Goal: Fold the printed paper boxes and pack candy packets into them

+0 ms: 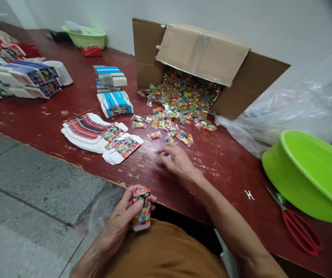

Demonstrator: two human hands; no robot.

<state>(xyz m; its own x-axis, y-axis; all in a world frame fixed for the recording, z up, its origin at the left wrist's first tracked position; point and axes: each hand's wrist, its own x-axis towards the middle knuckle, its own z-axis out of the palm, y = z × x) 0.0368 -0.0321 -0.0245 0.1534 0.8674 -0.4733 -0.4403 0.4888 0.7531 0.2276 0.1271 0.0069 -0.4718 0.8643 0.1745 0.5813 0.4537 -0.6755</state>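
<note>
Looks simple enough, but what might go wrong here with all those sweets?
The left hand holds the small box off the table edge, above the lap, so anything aimed at it could miss and fall. The red scissors lie near the right forearm; an arm sweep might catch them. The right hand is blurred, so a hasty grab could scatter the loose packets.

Even, soft indoor light, bright with faint shadows and no harsh glare. The right hand [174, 157] is motion-blurred. Wide-angle distortion bends the edges, and the top right corner darkens.
</note>
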